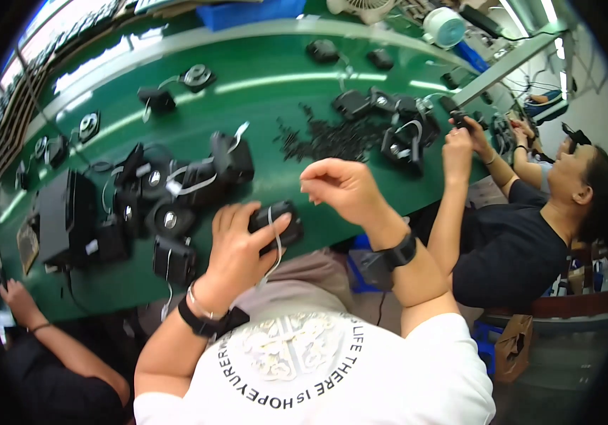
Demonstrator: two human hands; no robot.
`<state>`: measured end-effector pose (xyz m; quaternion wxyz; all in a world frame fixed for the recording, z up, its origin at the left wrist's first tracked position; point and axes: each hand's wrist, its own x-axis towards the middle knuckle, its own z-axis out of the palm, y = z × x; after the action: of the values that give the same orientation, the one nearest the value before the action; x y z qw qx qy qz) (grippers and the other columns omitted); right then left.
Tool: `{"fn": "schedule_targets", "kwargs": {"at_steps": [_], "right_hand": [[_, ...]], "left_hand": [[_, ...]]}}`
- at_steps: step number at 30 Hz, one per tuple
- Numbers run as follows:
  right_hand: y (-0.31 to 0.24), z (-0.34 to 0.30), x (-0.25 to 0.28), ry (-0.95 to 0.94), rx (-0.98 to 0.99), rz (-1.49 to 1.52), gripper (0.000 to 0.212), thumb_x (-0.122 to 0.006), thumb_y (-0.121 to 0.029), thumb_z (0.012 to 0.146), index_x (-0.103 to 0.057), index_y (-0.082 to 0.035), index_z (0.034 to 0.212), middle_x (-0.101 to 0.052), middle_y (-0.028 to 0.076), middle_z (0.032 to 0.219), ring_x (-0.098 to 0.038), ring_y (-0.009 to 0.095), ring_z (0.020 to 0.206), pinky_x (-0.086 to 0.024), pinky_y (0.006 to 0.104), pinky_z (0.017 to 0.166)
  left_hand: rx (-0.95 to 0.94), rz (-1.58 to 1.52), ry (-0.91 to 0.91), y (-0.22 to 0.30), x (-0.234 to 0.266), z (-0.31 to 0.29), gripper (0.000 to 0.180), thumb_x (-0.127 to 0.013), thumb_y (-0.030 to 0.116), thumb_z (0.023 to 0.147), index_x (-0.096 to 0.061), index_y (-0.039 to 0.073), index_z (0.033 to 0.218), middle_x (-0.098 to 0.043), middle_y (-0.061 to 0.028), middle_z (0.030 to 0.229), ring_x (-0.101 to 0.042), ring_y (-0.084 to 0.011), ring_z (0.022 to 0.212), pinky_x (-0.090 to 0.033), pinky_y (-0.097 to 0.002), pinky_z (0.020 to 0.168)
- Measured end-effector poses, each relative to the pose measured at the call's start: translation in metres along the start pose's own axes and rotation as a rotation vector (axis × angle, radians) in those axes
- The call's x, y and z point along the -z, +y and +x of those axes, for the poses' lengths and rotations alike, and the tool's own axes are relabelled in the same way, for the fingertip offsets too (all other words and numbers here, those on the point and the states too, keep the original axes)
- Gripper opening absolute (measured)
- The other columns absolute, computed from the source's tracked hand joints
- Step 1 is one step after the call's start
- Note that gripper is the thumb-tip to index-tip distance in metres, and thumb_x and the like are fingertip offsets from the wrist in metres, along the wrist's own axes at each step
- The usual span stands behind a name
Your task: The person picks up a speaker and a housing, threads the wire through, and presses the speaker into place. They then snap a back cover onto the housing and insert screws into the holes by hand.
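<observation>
The wearer's white printed shirt (pixel 332 375) fills the lower middle of the frame, nearest the lens and cut off by the bottom edge. Beyond it the green belt (pixel 261 78) curves across the whole view, its far end bent by the lens. A co-worker in a black top (pixel 509 248) sits at the right, both hands raised over the belt on a small dark part too small to make out. At the lower left another person's arm (pixel 28 312) reaches in, the body lost in the dark rim. A cluster of black units (pixel 155 195) with white straps lies left of centre on the belt, their shapes running together. A scatter of tiny black pieces (pixel 332 138) sits past the hands, individually indistinct.

The left hand (pixel 237 255), banded at the wrist, is closed around a black unit (pixel 279 223) at the near edge of the belt, thumb on top, fingers wrapped over its left end and hiding much of it. A thin white cord (pixel 276 248) loops from the unit down past the palm. The right hand (pixel 343 188), wearing a black watch, hovers just above and right of the unit, fingers curled loosely inward; whether it pinches anything cannot be told.
</observation>
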<state>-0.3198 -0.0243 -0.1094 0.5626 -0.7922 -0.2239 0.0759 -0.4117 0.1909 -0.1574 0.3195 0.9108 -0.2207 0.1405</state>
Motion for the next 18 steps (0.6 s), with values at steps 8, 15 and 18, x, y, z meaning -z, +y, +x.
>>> {"fn": "schedule_targets", "kwargs": {"at_steps": [8, 15, 18], "right_hand": [[-0.005, -0.048, -0.021, -0.163, 0.04, 0.095, 0.008, -0.069, 0.001, 0.085, -0.065, -0.001, 0.091, -0.069, 0.008, 0.089, -0.066, 0.016, 0.074, -0.053, 0.0273, 0.065], [0.008, -0.047, -0.049, -0.026, 0.602, -0.478, 0.017, -0.074, 0.002, 0.073, -0.065, -0.004, 0.086, -0.062, 0.009, 0.086, -0.059, 0.025, 0.072, -0.048, 0.0329, 0.063], [0.006, -0.046, -0.059, 0.01, 0.715, -0.543, 0.022, -0.075, 0.001, 0.067, -0.065, -0.004, 0.085, -0.058, 0.006, 0.084, -0.055, 0.026, 0.072, -0.045, 0.0355, 0.064]], "left_hand": [[0.0, -0.042, 0.06, -0.005, -0.006, 0.004, 0.054, -0.08, 0.015, 0.062, -0.071, 0.025, 0.114, -0.058, -0.0174, 0.117, -0.052, -0.0364, 0.109, -0.037, -0.0489, 0.098], [0.001, -0.062, 0.081, -0.007, -0.007, 0.001, 0.052, -0.081, 0.017, 0.063, -0.071, 0.025, 0.113, -0.059, -0.0153, 0.114, -0.053, -0.034, 0.11, -0.036, -0.0476, 0.099], [0.001, -0.038, 0.092, -0.008, -0.009, -0.002, 0.051, -0.081, 0.017, 0.063, -0.071, 0.026, 0.113, -0.06, -0.0142, 0.114, -0.053, -0.0334, 0.11, -0.036, -0.0472, 0.099]]}}
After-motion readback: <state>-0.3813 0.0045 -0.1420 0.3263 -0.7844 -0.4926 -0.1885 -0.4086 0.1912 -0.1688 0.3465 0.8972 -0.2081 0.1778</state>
